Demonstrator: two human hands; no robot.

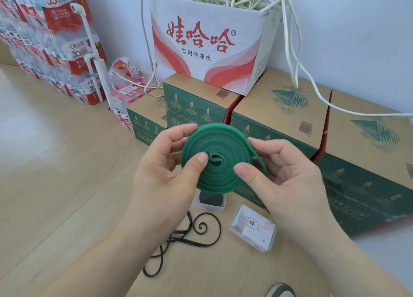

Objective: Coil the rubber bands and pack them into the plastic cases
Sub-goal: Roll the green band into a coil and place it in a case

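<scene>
Both hands hold a green band [218, 160], wound into a flat coil, in the air above the floor [55, 185]. The left hand [165, 169] grips the coil's left edge, thumb pressed on its face near the centre, fingers curled behind the rim. The right hand [281, 173] pinches the right side, thumb on the face, fingers behind; a loose tail of the band runs past it. Below the coil sits an open case [209, 204] with a black coil [211, 198] inside. Near it a closed case [253, 228] carries a handwritten label. A loose black band [178, 241] sprawls on the floor by the cases. Cartons [290, 122] line the wall.
</scene>
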